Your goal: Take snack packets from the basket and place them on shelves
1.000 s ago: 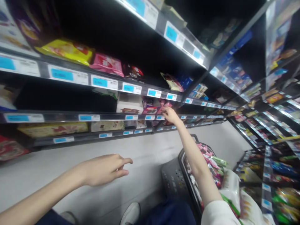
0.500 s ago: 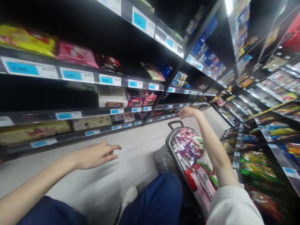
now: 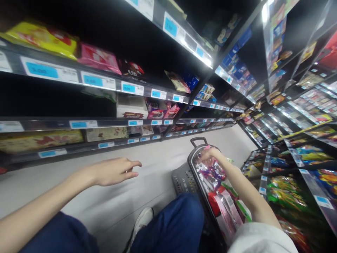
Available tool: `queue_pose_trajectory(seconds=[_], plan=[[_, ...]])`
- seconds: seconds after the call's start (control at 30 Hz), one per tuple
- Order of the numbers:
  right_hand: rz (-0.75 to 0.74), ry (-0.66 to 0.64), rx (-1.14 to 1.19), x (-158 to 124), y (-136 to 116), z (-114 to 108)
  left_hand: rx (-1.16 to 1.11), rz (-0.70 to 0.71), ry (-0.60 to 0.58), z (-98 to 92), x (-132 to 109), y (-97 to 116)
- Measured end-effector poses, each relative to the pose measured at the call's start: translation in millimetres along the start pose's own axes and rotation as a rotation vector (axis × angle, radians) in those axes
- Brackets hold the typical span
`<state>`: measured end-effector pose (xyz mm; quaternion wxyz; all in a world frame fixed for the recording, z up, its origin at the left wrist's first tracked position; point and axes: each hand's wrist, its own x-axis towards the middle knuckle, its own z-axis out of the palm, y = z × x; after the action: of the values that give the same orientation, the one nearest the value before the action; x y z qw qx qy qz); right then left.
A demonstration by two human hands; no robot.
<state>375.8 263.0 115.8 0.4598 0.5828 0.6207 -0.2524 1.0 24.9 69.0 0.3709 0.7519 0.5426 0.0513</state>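
My left hand hangs over the floor, holding nothing, with thumb and index finger apart. My right hand is down at the far end of a grey shopping basket with a black rim. It touches the small shiny pink and purple snack packets heaped there. Its fingers are blurred and partly lost among the packets, so I cannot tell whether they grip one. Nearer to me in the basket lie red and pink packages and a green-edged one.
Along the left runs a black shelf rack with price tags, bearing a yellow bag, a pink packet and a white box. Green snack bags fill the right shelves. The basket handle stands up at its far end.
My right hand has come down from above the basket's far end onto the packets inside. My left hand has shifted slightly right, still open. The view has tilted a little.
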Motion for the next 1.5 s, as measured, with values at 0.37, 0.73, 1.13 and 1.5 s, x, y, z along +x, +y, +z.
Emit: queue_pose_trajectory(seconds=[0.37, 0.73, 1.13, 1.5], plan=[[0.078, -0.110, -0.075, -17.2, -4.8, 6.0, 0.026, 0.047, 0.058, 2.6, 1.9, -3.1], [0.027, 0.504, -0.138, -113.0, -3.9, -32.7, 0.039, 0.042, 0.073, -2.8, -1.1, -5.9], [-1.046, 0.865, 0.889, -79.7, -168.6, 23.1, -0.459, -0.094, 0.832, -5.8, 18.5, -24.5], [-1.140, 0.479, 1.583, -38.2, -209.0, 83.1, -0.899, 0.001, 0.896, -12.1, 8.9, -24.6]])
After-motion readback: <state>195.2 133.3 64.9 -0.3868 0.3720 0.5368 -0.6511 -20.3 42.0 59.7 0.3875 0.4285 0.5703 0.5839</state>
